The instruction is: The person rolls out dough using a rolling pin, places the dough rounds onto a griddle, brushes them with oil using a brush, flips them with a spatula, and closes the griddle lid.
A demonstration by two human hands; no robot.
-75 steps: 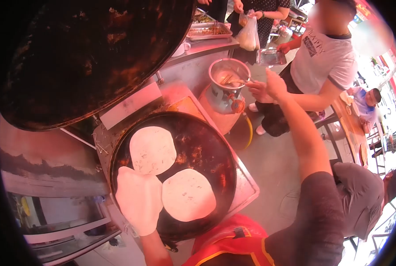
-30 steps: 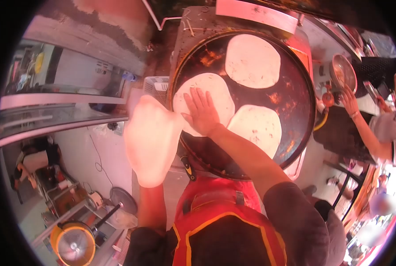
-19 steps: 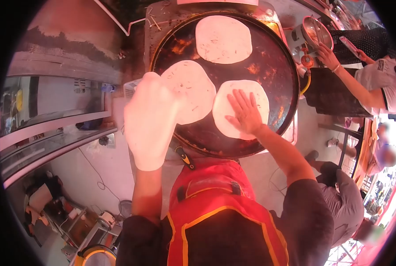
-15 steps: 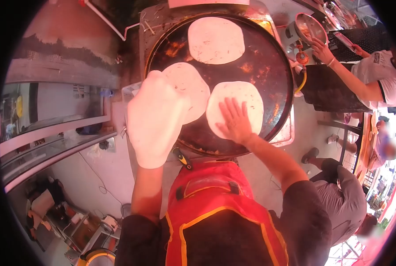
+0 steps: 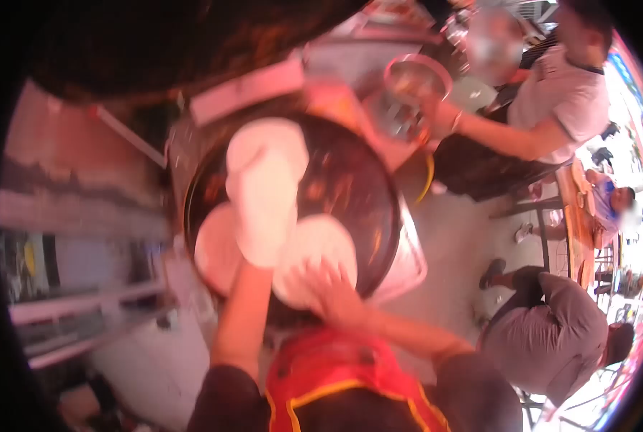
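head view, right hand (image 5: 330,289) splayed, touching flatbread (image 5: 323,246)

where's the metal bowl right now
In the head view, the metal bowl is near the top, right of centre, past the round griddle's upper-right edge, next to another person's hand and above the yellow hose.
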